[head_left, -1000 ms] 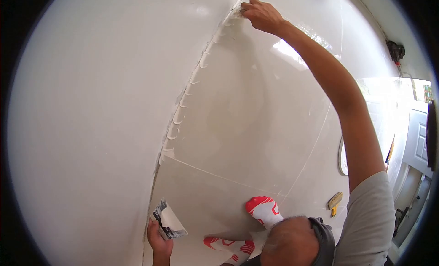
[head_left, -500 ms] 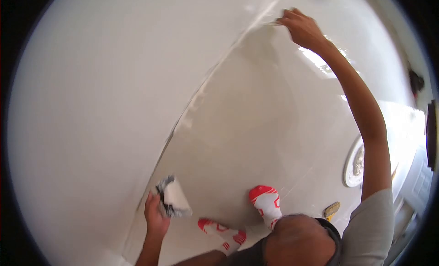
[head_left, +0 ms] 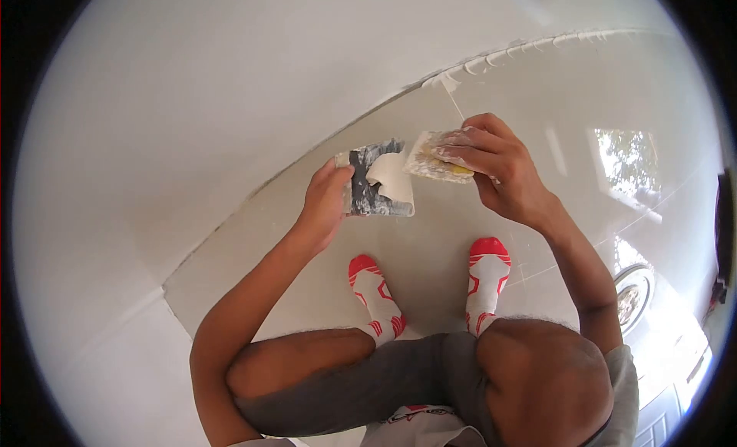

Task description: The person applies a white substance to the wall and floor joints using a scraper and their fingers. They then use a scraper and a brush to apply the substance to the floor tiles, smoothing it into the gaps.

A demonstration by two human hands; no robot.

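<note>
My left hand [head_left: 322, 201] is closed on the near side of a flat, dark putty board [head_left: 358, 192], thumb on top. A thick lump of white putty [head_left: 394, 178] lies on the board, with grey smears around it. Just to the right, my right hand [head_left: 503, 167] grips a putty-crusted, yellowish flat spreader [head_left: 427, 157], fingers laid across its upper face. The spreader's left edge is right by the putty and the board's right side. Both tools are held over the tiled floor, in front of my feet.
A white wall [head_left: 192, 101] meets the glossy tile floor [head_left: 437, 278] along a curved-looking line. White putty [head_left: 491, 61] runs along that joint at the far right. My socked feet [head_left: 490, 270] stand below the hands. A round white container [head_left: 634, 293] sits at the right.
My right hand has come back from the far wall joint to beside the board. My left hand with the board is now higher in view, and the camera view has turned.
</note>
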